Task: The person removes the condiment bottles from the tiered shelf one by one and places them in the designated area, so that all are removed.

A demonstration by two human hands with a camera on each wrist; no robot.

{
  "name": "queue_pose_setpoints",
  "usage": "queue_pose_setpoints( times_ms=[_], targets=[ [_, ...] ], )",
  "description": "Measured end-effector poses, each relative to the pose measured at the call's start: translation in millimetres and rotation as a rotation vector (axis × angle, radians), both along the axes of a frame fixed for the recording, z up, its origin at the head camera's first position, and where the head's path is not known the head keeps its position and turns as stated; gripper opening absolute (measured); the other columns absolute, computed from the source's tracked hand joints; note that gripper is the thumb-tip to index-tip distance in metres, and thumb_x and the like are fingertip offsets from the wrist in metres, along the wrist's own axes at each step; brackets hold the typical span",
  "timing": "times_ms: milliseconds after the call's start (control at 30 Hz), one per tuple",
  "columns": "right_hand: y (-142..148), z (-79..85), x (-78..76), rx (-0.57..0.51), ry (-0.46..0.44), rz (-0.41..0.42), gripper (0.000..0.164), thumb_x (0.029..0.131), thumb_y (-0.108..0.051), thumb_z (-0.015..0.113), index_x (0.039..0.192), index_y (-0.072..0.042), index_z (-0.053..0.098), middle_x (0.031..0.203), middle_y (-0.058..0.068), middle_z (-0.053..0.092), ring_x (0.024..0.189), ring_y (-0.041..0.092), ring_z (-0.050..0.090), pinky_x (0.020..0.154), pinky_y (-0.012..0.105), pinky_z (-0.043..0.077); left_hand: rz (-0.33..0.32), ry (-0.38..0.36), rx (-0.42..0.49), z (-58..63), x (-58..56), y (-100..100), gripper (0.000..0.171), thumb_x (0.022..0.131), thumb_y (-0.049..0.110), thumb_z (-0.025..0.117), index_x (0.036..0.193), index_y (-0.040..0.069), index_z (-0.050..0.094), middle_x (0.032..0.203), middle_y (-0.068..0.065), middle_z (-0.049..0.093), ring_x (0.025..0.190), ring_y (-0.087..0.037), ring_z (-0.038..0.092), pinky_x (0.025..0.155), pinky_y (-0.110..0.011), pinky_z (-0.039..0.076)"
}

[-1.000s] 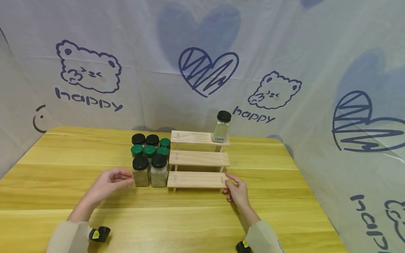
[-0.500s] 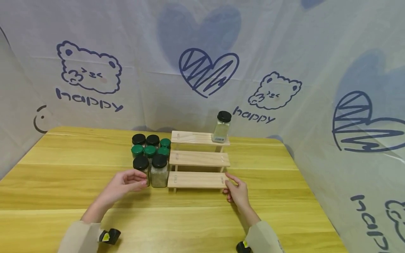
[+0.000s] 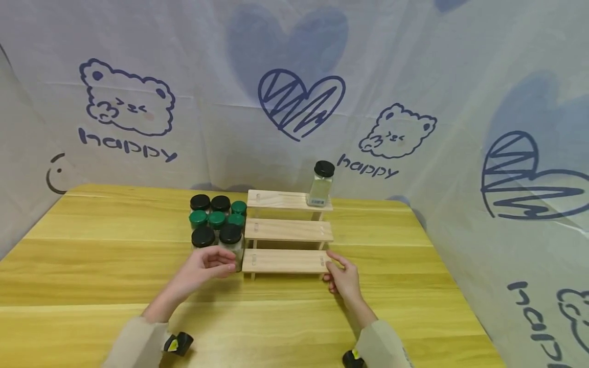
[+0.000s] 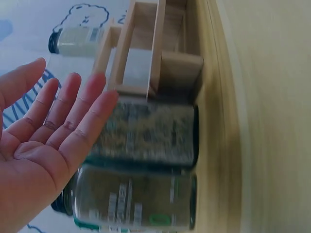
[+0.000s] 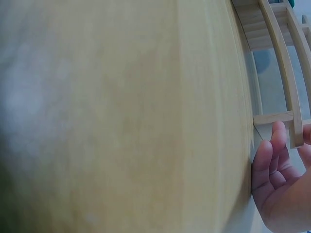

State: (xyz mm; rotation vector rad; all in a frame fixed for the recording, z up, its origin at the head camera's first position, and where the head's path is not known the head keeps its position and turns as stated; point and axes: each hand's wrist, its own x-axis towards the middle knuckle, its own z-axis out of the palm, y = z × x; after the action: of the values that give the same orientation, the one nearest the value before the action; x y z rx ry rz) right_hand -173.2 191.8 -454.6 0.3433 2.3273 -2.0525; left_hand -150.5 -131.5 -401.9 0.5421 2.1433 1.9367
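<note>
A three-tier wooden display rack (image 3: 287,260) stands on the table, its steps rising toward the back. My right hand (image 3: 345,279) holds the right end of the lowest step; in the right wrist view, fingers (image 5: 278,138) lie beside its leg. My left hand (image 3: 205,269) is in front of the nearest spice jars with relaxed fingers and nothing in it. It partly hides a black-capped jar (image 3: 230,235) beside the rack and another black-capped jar (image 3: 203,236) to the left. In the left wrist view, a jar of dried flakes (image 4: 146,136) stands behind the fingertips.
Several more jars with green caps (image 3: 217,220) and black caps (image 3: 200,202) stand in rows left of the rack. One black-capped jar (image 3: 320,188) stands on the top step's right end. A printed cloth (image 3: 221,128) hangs behind the wooden table (image 3: 115,245).
My left hand has moved right, from beside the left front jar to in front of the jar nearest the rack. The right hand stays at the rack's end.
</note>
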Motion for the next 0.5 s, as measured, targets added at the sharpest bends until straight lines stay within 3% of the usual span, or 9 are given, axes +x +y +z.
queue_pose_setpoints(
  times_ms=[267,500],
  targets=[
    [0.2,-2.0,-1.1,-0.015,-0.004,0.015,0.037,0.089,-0.011,0.055,0.124,-0.004,0.052,0.054,0.008,0.059,0.033,0.007,0.043,0.032,0.02,0.038,-0.031,0.0,0.027,2.7,-6.8,20.5,0.032,0.086,0.006,0.059,0.106,-0.017,0.051,0.095,-0.028,0.058,0.084,-0.029,0.061,0.074,-0.039,0.051],
    [0.3,-0.6,-0.6,-0.003,0.0,-0.001,0.035,0.087,-0.009,0.055,0.122,-0.004,0.054,0.053,0.008,0.059,0.033,0.006,0.041,0.032,0.019,0.037,-0.053,0.031,0.035,12.7,-18.5,44.5,0.028,0.086,0.007,0.059,0.104,-0.013,0.054,0.092,-0.021,0.061,0.087,-0.042,0.057,0.073,-0.043,0.051]
  ],
)
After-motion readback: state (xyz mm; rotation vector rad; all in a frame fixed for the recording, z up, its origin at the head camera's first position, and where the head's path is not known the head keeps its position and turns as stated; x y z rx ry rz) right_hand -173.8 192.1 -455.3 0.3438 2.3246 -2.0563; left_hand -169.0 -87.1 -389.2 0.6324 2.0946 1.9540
